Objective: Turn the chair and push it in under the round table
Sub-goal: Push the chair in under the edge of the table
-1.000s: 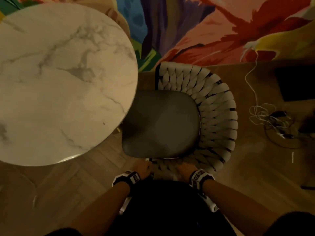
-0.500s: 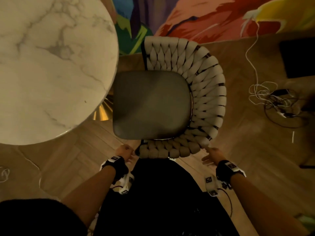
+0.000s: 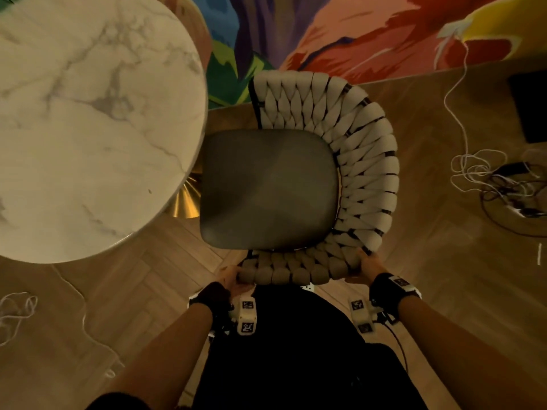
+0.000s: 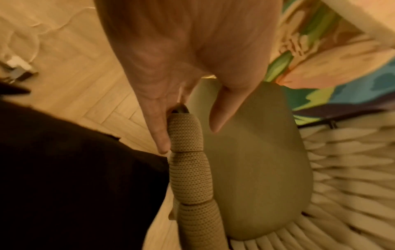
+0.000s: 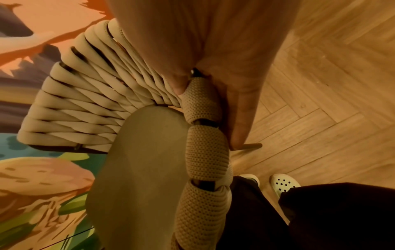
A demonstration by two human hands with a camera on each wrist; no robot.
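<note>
Herringbone floor (image 3: 142,291), chair (image 3: 269,190) just beside the round table (image 3: 88,113), seat open toward it. Since half a second ago both hands have moved onto the woven rim: left hand (image 3: 233,278) at its end, right hand (image 3: 368,266) round the curve. Both look clamped, thumbs inside, though blurred. Turn nearly done; push left.

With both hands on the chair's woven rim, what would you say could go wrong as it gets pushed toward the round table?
1. The chair seat edge already sits very near the round table top; a skewed push could knock them together.
2. The left hand has its thumb off the rim, so the grip may slip.
3. Loose cables lie close to the chair's right and could snag a leg.
</note>
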